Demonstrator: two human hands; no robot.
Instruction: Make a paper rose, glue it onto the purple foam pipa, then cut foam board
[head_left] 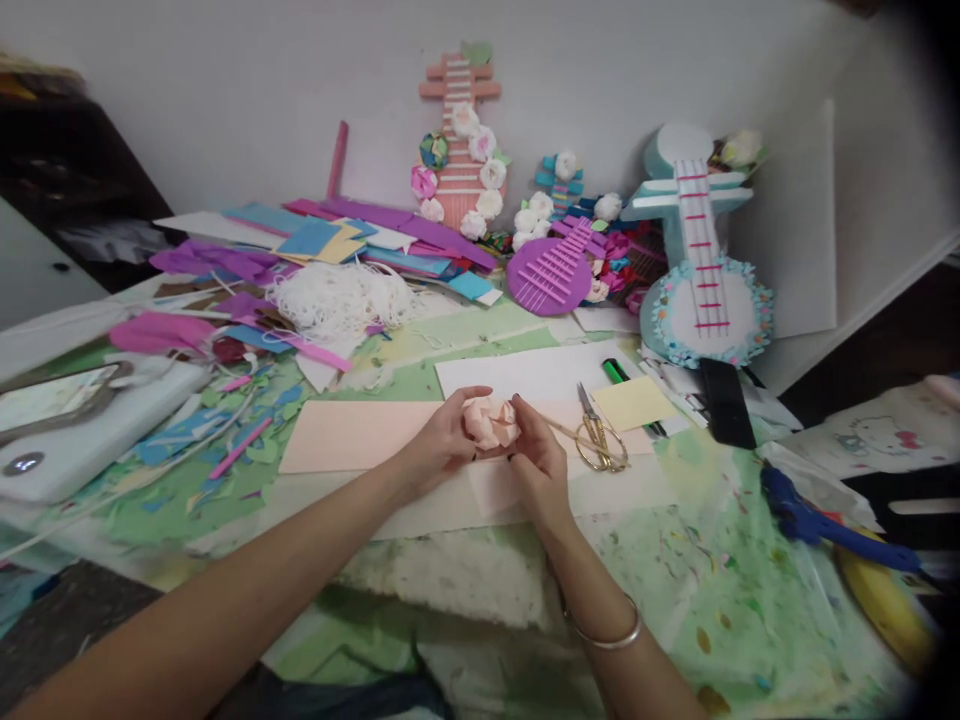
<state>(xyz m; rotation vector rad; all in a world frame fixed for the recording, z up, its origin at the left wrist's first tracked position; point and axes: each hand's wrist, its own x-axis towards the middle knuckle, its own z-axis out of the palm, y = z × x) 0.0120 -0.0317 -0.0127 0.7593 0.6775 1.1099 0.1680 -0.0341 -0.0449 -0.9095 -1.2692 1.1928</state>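
Observation:
A pale peach paper flower (pixel 490 424) with folded petals sits between my two hands, above the table. My left hand (pixel 442 438) grips it from the left with curled fingers. From the other side, my right hand (pixel 538 455) closes on its right edge, thumb low and fingers near the top. Beneath the hands lies a long strip of peach paper (pixel 352 437). Gold-handled scissors (pixel 596 435) rest just right of my right hand, with a thin stick (pixel 564 428) lying across them. Behind is a white sheet (pixel 517 371).
A yellow paper piece (pixel 634 402), a green marker (pixel 615 371) and a black phone (pixel 726 402) lie to the right, near a blue glue gun (pixel 832 525). White string (pixel 341 300) and paper scraps cover the left. Decorated paper instruments, one purple (pixel 550 273), stand along the wall.

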